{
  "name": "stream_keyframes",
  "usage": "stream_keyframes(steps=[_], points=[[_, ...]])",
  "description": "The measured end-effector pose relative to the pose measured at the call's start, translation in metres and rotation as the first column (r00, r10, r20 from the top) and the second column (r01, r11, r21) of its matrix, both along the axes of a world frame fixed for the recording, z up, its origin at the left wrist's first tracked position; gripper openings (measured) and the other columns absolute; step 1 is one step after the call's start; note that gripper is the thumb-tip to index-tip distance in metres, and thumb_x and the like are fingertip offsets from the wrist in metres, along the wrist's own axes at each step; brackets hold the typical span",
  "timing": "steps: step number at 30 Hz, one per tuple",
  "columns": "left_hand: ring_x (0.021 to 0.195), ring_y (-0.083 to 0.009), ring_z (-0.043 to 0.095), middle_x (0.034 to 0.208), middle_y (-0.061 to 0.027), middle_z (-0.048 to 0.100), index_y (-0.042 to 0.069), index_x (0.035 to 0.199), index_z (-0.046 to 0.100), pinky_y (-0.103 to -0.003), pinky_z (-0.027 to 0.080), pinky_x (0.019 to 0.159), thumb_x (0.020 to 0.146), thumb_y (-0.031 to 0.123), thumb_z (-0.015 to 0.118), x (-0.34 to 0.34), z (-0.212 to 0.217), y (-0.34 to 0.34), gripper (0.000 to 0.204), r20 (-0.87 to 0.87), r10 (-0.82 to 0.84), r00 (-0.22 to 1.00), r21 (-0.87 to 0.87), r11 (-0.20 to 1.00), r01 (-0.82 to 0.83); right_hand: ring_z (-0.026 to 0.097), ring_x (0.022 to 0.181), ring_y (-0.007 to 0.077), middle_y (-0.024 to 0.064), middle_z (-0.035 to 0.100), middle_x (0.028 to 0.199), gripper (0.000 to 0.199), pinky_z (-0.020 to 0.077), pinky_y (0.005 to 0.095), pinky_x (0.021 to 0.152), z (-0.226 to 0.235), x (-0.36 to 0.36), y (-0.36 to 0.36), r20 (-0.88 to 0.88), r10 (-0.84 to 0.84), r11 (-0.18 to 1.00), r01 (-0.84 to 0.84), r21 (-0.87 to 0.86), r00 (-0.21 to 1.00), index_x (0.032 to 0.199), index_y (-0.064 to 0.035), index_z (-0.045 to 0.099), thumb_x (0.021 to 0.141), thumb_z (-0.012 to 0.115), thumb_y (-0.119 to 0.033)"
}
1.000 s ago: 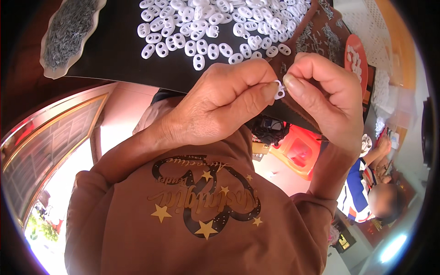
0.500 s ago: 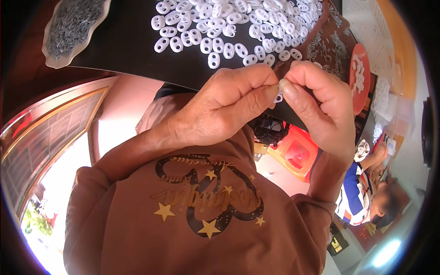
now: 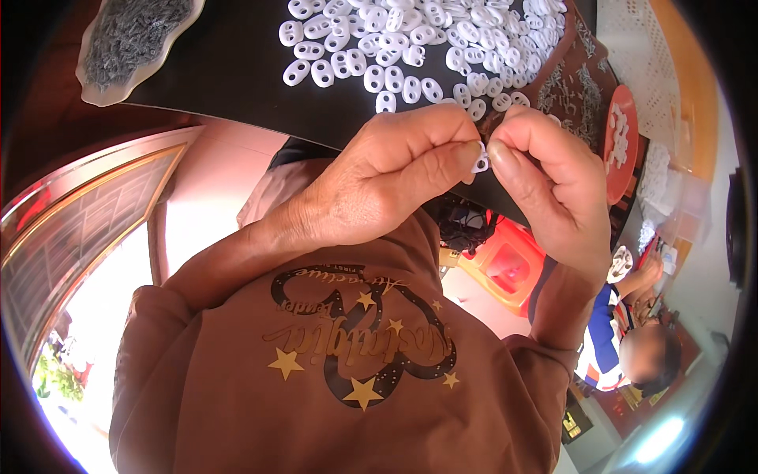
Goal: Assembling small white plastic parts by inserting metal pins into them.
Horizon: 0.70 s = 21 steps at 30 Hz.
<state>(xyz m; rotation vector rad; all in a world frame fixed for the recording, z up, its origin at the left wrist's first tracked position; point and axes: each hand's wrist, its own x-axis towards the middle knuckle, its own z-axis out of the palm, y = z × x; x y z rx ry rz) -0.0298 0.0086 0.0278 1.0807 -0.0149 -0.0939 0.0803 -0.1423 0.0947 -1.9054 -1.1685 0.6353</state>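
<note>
Black tabletop [image 3: 237, 71] bears white tray [image 3: 134, 43], seemingly holding grey metal bits.

Small plastic piece [image 3: 480, 163] pinched between left hand [image 3: 379, 186] and right hand [image 3: 553, 189]; pile of pieces [image 3: 410, 39] on table [image 3: 229, 71] beyond; dish [image 3: 130, 39] far left.

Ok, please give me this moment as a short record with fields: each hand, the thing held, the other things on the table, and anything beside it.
left hand: fingers pinch a small white part, seemingly from its left side
right hand: fingers meet the same part from the right
held thing: small white part, mostly hidden between the fingertips of both hands
table: black surface
on table, centre: heap of white two-hole oval pieces
on table, far left: pale tray of small grey metal bits
on table, right: red dish with a few white pieces
beside: another person, seated low at right
</note>
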Motion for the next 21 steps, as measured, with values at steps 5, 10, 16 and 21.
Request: stream_keyframes(steps=[5,10,16,21], points=[[0.069,-0.0038,0.038,0.074,0.0032,0.047,0.003,0.088,0.053,-0.020,0.033,0.063,0.097,0.020,0.049,-0.002,-0.001,0.005,0.019,0.010,-0.013,1.000,0.015,1.000,0.013,0.039,0.056,0.0156,0.0074,0.042,0.064,0.015,0.0349,0.0287,0.052,-0.001,-0.007,0.004,-0.040,-0.087,0.995,0.085,-0.058,0.995,0.081,0.0014,0.048,0.091,0.056,-0.008],[0.068,-0.0028,0.036,0.072,0.0045,0.045,0.004,0.088,0.053,-0.019,0.034,0.064,0.096,0.020,0.050,-0.003,-0.001,0.004,0.018,0.000,0.000,1.000,-0.060,0.998,0.000,0.037,0.054,0.0157,0.0069,0.041,0.061,0.018,0.0337,0.0290,0.050,-0.003,-0.008,0.008,-0.069,-0.122,0.991,0.118,-0.064,0.990,0.079,0.0009,0.047,0.092,0.056,-0.008],[0.074,-0.0032,0.041,0.078,0.0032,0.049,0.003,0.093,0.056,-0.021,0.037,0.069,0.097,0.017,0.048,-0.004,-0.001,0.001,0.017,-0.010,0.023,1.000,-0.072,0.997,-0.024,0.035,0.052,0.0154,0.0064,0.040,0.059,0.016,0.0328,0.0292,0.048,-0.005,-0.013,0.014,0.044,-0.138,0.990,0.139,-0.008,0.989,0.078,0.0008,0.046,0.089,0.057,-0.004],[0.076,-0.0038,0.043,0.080,0.0024,0.051,0.003,0.094,0.056,-0.021,0.037,0.071,0.097,0.018,0.048,-0.005,-0.004,0.001,0.018,-0.009,0.020,1.000,-0.019,1.000,-0.020,0.035,0.051,0.0146,0.0057,0.039,0.058,0.016,0.0318,0.0275,0.047,-0.009,-0.018,0.018,0.161,-0.171,0.985,0.166,0.043,0.972,0.076,0.0009,0.046,0.088,0.057,-0.001]])
